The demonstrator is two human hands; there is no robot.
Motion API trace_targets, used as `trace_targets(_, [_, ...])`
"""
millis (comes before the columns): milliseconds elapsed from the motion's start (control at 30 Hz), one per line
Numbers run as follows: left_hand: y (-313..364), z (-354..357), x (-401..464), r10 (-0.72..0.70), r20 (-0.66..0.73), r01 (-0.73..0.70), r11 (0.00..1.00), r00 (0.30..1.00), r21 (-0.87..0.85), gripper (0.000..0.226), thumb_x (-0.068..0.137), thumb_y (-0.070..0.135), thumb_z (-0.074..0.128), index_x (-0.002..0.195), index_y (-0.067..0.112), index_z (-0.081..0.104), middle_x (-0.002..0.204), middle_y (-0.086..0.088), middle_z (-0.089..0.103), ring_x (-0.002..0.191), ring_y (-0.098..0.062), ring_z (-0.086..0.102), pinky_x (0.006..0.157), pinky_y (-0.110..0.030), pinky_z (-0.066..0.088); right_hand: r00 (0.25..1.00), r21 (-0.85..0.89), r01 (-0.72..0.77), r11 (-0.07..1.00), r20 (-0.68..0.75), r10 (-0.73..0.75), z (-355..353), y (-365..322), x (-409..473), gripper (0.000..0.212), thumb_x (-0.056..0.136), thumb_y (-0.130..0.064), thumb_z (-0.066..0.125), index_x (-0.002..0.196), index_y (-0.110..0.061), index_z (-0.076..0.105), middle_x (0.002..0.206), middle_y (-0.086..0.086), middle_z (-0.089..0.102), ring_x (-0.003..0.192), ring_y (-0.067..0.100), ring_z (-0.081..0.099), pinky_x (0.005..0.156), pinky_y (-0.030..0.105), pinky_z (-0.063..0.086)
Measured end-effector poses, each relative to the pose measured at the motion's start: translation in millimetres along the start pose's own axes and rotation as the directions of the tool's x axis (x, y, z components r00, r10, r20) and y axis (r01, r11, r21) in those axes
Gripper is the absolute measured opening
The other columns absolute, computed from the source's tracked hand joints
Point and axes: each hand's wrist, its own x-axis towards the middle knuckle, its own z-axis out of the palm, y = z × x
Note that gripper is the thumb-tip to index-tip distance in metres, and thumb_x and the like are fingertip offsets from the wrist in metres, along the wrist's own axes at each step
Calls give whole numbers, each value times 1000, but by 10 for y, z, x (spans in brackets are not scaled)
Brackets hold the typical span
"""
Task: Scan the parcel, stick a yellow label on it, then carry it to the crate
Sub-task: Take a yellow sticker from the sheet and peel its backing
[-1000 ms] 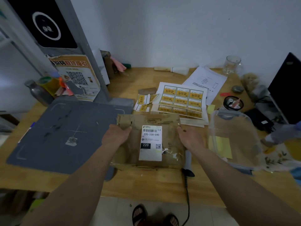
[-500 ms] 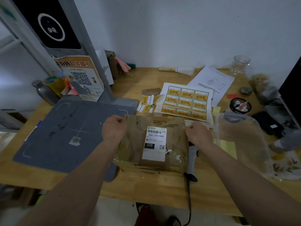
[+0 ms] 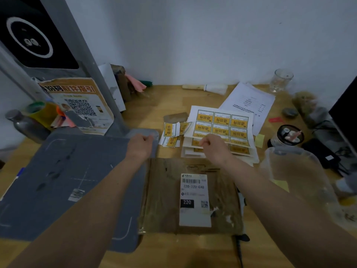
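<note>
Parcel (image 3: 190, 196) flat, long axis toward wall, label (image 3: 194, 200) upright

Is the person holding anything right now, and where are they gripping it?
The parcel lies free on the table. The right hand pinches at the near edge of the yellow label sheet. The left hand is closed; whether it holds anything cannot be told.

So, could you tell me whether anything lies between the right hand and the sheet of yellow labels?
Nothing visible does. The right hand is already over the near edge of the yellow label sheet, fingers curled, beyond the parcel.
</note>
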Motion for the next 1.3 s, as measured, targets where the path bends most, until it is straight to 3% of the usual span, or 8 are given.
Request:
trace_targets(133, [-45, 23, 341, 2, 70, -1, 1000, 998, -17, 51, 101, 29, 40, 54, 14, 27, 52, -2, 30, 47, -14, 28, 49, -28, 24, 1000, -8, -9, 1000, 21, 9, 215, -142, 383, 33, 95, -6, 46, 65, 9, 48, 90, 33, 63, 75, 30, 62, 72, 23, 44])
trace_targets(267, [-133, 98, 695, -16, 102, 16, 1000, 995, -1, 47, 97, 28, 49, 56, 15, 29, 54, 0, 31, 49, -12, 29, 55, -29, 28, 997, -1, -76, 997, 27, 76, 381, -186, 743, 42, 91, -10, 55, 53, -11, 37, 60, 14, 41, 54, 22, 42, 57, 24, 40])
trace_targets(433, [-242, 240, 1055, -72, 144, 70, 997, 987, 18, 19, 90, 8, 51, 73, 13, 46, 75, 0, 47, 75, -17, 49, 58, -25, 37, 979, 51, -197, 979, -32, 199, 600, -155, 1186, 20, 86, 6, 45, 87, 18, 61, 95, 37, 61, 64, 29, 54, 58, 33, 39])
trace_targets(567, [-266, 341, 1176, -105, 256, 116, 993, 961, -30, 32, 87, 8, 59, 118, 10, 52, 100, -9, 57, 93, -22, 55, 71, -28, 40, 981, 77, -192, 978, 4, 192, 745, -134, 1484, 29, 93, 0, 46, 112, -3, 67, 102, 14, 58, 64, 14, 46, 49, 18, 37])
trace_targets(733, [-391, 462, 1308, -173, 366, 202, 979, 914, -41, 48, 86, 20, 67, 128, 11, 47, 120, -17, 61, 107, -32, 61, 90, -40, 52, 990, 25, -141, 990, 22, 141, 919, -200, 1854, 35, 95, -2, 43, 125, -7, 61, 143, 10, 47, 124, 27, 50, 96, 30, 43])
trace_targets(900, [-536, 509, 1365, -179, 415, 203, 979, 892, -15, 46, 85, 22, 68, 125, 9, 51, 119, -18, 62, 107, -32, 62, 94, -44, 51, 992, -165, -122, 979, 20, 127, 1037, -182, 2111, 32, 95, -5, 41, 121, -2, 60, 131, 18, 52, 123, 35, 47, 101, 40, 43])
trace_targets(1133, [-567, 550, 1428, -157, 410, 185, 982, 899, -28, 38, 88, 16, 64, 123, 7, 53, 113, -17, 64, 92, -28, 65, 87, -39, 54, 990, -403, -83, 912, 70, 121, 1102, -182, 2210, 32, 92, -5, 34, 62, -12, 44, 98, 15, 51, 103, 32, 41, 99, 38, 33])
trace_targets(1300, [-510, 583, 1414, -147, 410, 173, 985, 900, -27, 35, 88, 18, 64, 121, 9, 55, 114, -15, 65, 102, -29, 64, 93, -45, 52, 989, -327, -97, 940, 75, 129, 1108, -185, 2188, 24, 95, -7, 34, 84, -9, 56, 109, 13, 49, 112, 34, 38, 94, 34, 29])
